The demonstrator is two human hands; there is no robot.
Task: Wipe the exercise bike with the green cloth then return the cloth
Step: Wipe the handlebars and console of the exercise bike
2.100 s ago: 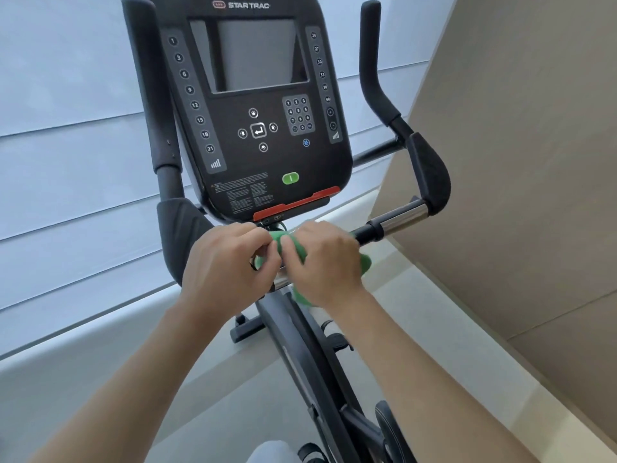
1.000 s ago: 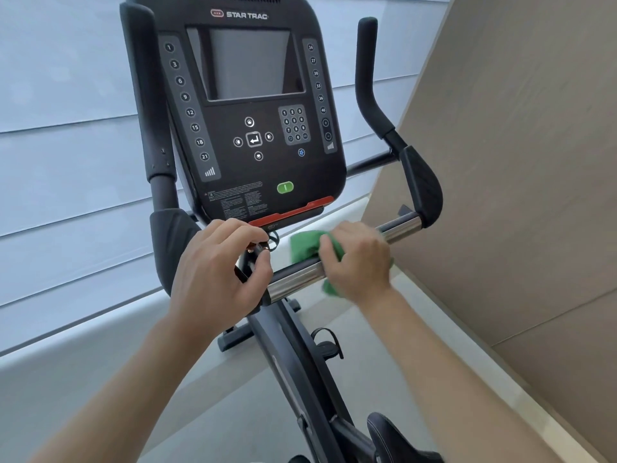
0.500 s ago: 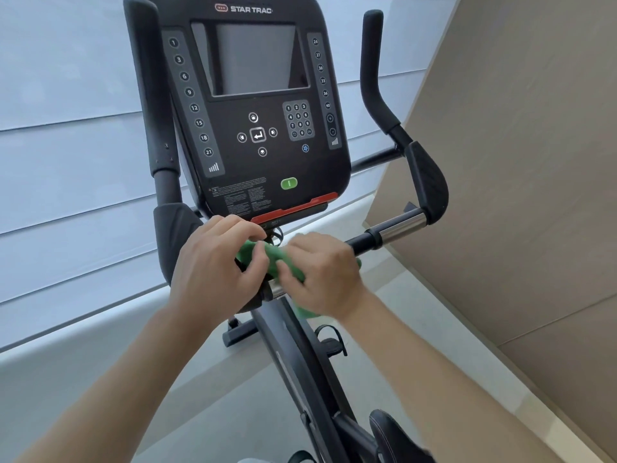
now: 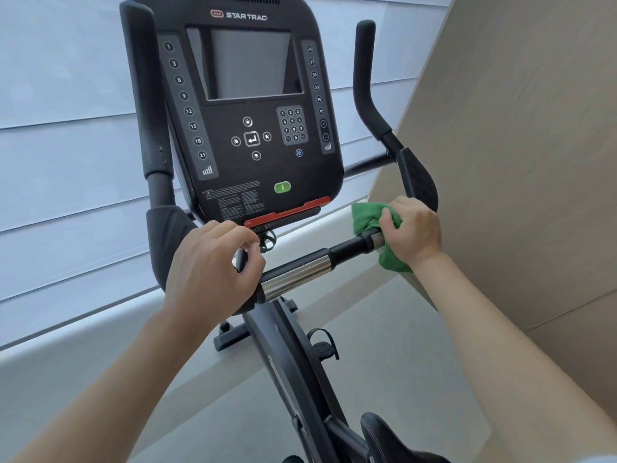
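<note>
Currently the exercise bike [image 4: 267, 135] is filling the view, its console [image 4: 250, 111] facing the wearer and its handlebar [image 4: 300, 272] running as one long axis from lower left up to the right, toward the padded elbow rest [image 4: 417, 178]. Left hand [image 4: 213, 265] is curling around the bar's near end, just below the console, apparently bracing. Right hand [image 4: 412, 230] is gripping the green cloth [image 4: 367, 218], wrapped over the bar at its far right end, so the cloth is lying well apart from the left hand with the chrome sleeve [image 4: 295, 275] bare between them. Judging by this, any further stroke is running along the bar's axis, and the right hand alone is placed for it. No containers are showing.
</note>
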